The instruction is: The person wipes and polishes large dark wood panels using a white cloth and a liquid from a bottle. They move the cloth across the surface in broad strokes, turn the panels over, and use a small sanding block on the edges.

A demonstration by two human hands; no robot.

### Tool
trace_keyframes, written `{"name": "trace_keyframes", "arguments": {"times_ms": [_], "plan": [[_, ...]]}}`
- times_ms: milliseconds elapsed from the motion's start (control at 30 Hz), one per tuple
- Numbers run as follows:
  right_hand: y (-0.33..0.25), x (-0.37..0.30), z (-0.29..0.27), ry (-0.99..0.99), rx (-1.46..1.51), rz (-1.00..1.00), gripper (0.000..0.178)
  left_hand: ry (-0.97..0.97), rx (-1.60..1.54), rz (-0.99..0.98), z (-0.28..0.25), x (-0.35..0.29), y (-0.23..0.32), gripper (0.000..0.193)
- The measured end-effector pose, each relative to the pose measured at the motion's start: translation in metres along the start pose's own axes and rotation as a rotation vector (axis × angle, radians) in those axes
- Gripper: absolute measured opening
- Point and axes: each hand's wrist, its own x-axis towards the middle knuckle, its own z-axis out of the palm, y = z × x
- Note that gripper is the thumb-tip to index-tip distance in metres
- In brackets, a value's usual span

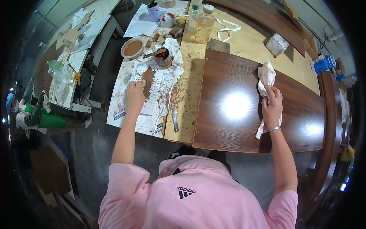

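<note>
My left hand (pixel 135 96) is closed, its fingertips on a small pale piece (pixel 143 83) whose kind I cannot make out. It rests at the edge of a brown paste smear (pixel 148 78) on paper. My right hand (pixel 272 107) grips a crumpled white cloth (pixel 267 76), pressed on a glossy dark brown wood panel (pixel 228 80). Beyond my left hand stand a round tub of brown paste (pixel 132 48) and a stained can (pixel 164 61) with a flat scraper (pixel 154 53) across its top. A narrow metal blade (pixel 175 120) lies by the panel's left edge.
Two bottles (pixel 205 24) stand behind the panel, near white strips (pixel 227 28) and a plastic-wrapped bundle (pixel 277 45). A cup (pixel 154 12) stands at the far left. A co-worker in green (pixel 49 118) is at the left; a blue bottle (pixel 324 65) is at the right.
</note>
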Motion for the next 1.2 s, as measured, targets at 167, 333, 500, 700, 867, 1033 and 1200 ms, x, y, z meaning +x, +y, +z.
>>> {"name": "trace_keyframes", "arguments": {"times_ms": [167,333,500,700,867,1033,1200], "plan": [[-0.001,-0.002,-0.001,-0.014,-0.024,0.016,0.046,0.095,-0.275,-0.149,0.009,-0.003,-0.01,0.023],[0.001,-0.003,0.0,-0.016,-0.033,0.028,0.046,0.115,-0.161,-0.114,0.011,-0.006,-0.007,0.02],[0.002,-0.004,0.0,-0.008,-0.047,0.011,0.044,0.071,-0.092,-0.049,0.013,-0.004,-0.003,0.02],[-0.002,0.001,-0.001,-0.016,-0.017,0.014,0.045,0.064,-0.744,-0.477,0.018,0.001,-0.015,0.026],[0.003,-0.001,-0.002,-0.014,-0.018,0.03,0.045,0.146,-0.388,-0.223,0.005,0.008,0.012,0.025],[-0.001,0.0,-0.001,0.008,-0.018,-0.002,0.043,0.092,-0.242,-0.127,0.012,0.005,-0.011,0.027],[0.0,0.0,-0.002,-0.006,-0.008,0.028,0.042,0.023,-1.322,-0.568,-0.022,0.025,0.064,0.031]]}}
